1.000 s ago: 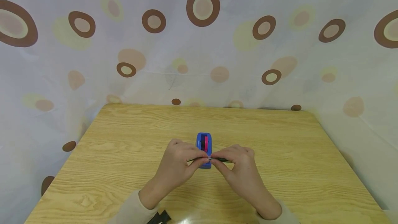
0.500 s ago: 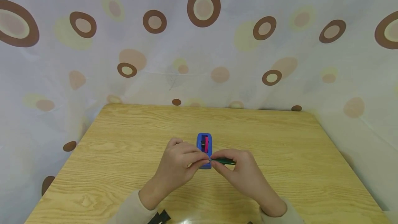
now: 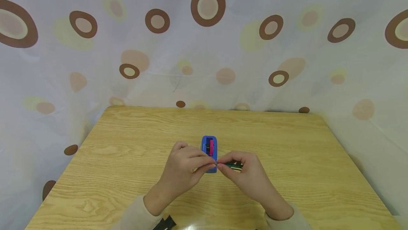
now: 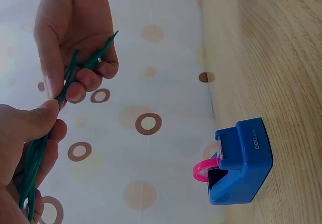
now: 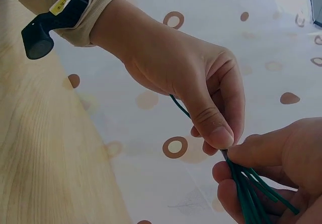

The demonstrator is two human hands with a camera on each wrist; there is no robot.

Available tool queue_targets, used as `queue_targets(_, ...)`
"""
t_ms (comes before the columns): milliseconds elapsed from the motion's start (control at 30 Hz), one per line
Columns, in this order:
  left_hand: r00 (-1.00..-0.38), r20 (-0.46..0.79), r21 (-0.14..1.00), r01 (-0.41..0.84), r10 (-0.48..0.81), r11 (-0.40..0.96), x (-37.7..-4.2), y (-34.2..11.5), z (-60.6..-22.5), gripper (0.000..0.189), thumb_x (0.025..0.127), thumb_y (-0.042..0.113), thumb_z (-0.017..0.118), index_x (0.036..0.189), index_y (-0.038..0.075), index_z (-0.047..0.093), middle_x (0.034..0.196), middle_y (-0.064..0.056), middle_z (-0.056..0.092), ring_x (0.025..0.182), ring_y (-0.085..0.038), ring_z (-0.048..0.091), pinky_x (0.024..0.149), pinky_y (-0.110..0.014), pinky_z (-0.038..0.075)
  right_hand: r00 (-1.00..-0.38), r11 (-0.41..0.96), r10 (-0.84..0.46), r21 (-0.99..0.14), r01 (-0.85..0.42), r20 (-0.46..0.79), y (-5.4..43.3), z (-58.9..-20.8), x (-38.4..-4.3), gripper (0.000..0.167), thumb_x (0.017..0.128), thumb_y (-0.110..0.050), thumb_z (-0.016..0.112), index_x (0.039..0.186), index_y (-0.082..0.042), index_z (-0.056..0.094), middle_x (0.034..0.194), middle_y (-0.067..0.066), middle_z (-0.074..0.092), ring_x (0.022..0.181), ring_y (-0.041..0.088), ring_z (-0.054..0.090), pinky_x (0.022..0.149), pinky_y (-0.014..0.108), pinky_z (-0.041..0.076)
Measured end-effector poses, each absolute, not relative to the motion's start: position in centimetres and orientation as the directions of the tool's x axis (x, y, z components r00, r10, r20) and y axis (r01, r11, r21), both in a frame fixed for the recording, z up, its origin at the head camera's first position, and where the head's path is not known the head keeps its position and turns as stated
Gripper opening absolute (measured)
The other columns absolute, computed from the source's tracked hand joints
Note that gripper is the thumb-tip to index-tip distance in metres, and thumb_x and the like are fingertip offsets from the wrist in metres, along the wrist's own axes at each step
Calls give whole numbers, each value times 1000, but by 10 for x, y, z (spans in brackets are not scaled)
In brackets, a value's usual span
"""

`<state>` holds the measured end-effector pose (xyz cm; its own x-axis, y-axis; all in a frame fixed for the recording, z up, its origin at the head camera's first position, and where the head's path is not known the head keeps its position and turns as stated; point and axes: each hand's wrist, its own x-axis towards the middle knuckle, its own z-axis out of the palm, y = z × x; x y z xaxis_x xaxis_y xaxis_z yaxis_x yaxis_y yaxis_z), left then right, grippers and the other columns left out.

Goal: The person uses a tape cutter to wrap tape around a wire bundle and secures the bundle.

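My left hand [image 3: 183, 166] and right hand [image 3: 250, 175] meet fingertip to fingertip, pinching the middle of a bundle of thin green strands [image 5: 246, 196]. In the head view this is just in front of a blue tape dispenser [image 3: 215, 150], overlapping its near end. The strands fan out through the right hand in the right wrist view; others run back under the left fingers in the left wrist view. A small greyish band shows at the pinch point, mostly hidden by the fingertips. The dispenser carries a pink-cored tape roll [image 4: 202, 170] and stands upright on the table.
The wooden table [image 3: 127, 134] reaches back to a hanging sheet [image 3: 204, 52] with circle patterns, which also closes off both sides. A black strap-like object [image 3: 165, 223] lies at the front edge, near the left sleeve. A black camera mount [image 5: 60, 20] sits on the left wrist.
The right hand has shifted slightly and its finger arches more, so more green strands show between its finger and thumb. The left hand and dispenser stay nearly in place.
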<state>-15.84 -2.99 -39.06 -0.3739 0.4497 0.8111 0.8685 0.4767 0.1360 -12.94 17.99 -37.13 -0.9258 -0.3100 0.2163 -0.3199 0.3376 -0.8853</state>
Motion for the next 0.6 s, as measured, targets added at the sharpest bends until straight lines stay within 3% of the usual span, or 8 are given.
queue_targets(200, -413, 781, 170, 863, 468, 476, -158, -32, -392, 12, 79, 28, 83, 83, 17, 80, 80, 10, 73, 73, -4, 67, 70, -27, 40, -905, 338, -321, -859, -384, 279, 179, -375, -130, 8, 88, -5, 74, 92, -12, 76, 93, -4, 73, 86, 14, 69, 74, 30, 56)
queue_targets(433, -564, 681, 332, 806, 467, 489, -151, -35, -387, 11, 79, 27, 83, 87, 20, 80, 83, 14, 73, 75, 2, 65, 69, -24, 38, -815, 369, -363, -733, -571, 452, 178, -382, -130, 18, 84, 2, 76, 90, -15, 76, 90, -10, 72, 82, 10, 68, 72, 30, 57)
queue_targets(600, -621, 626, 381, 772, 472, 509, -148, -36, -384, 12, 80, 28, 83, 89, 20, 80, 83, 14, 73, 72, 4, 64, 66, -25, 40, -743, 372, -392, -645, -668, 542, 176, -383, -130, 19, 83, 2, 77, 91, -15, 77, 90, -8, 72, 77, 9, 66, 67, 29, 55)
